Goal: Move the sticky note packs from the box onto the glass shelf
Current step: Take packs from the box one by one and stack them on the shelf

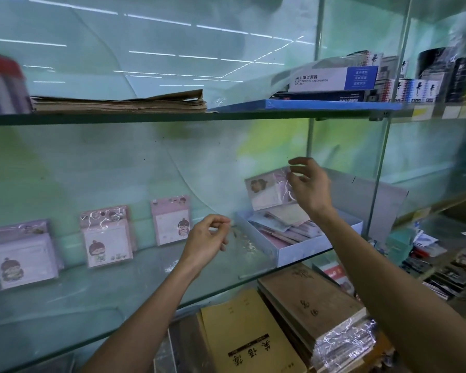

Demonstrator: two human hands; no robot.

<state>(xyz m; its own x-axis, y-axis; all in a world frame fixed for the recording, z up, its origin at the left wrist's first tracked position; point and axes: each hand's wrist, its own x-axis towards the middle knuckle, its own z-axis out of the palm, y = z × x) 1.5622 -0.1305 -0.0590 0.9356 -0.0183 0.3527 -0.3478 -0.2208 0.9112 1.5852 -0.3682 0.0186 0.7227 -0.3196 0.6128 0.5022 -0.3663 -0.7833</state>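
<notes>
Right hand (311,184) pinching pack (267,189), above box (301,249)

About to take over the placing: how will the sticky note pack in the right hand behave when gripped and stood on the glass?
The sticky note pack probably slips a little: its clear wrap looks glossy. It likely tips unless leaned back, as the three placed packs seem to do.

The glass shelf (135,292) is smooth, clear and glossy. The sticky note packs (106,236) are paper in shiny, crinkled plastic wrap (it catches the light). The box (301,251) looks like matt cardboard. Below, brown paper notebooks (250,337) look dull, one stack film-wrapped.
</notes>
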